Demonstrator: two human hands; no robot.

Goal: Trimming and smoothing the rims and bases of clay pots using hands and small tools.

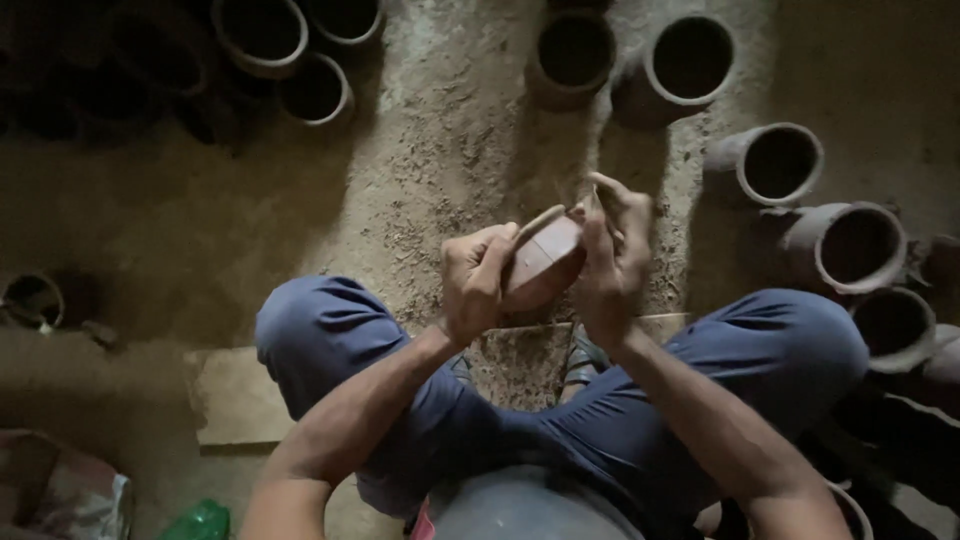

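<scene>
I squat over a dirt floor with blue trousers on my knees. A small reddish-brown clay piece (545, 258) sits between both hands in front of me. My left hand (475, 280) grips its left side with curled fingers. On its right side my right hand (612, 255) wraps around it, with fingers raised above its top edge. The underside of the clay piece is hidden by my palms.
Several unfired clay pots lie around me: two at the top centre (575, 52) (690, 58), a row down the right (780, 162) (858, 247) (893, 325), more at the top left (262, 32). A flat board (235, 395) lies under my left knee. A green bottle (200, 522) is at the bottom left.
</scene>
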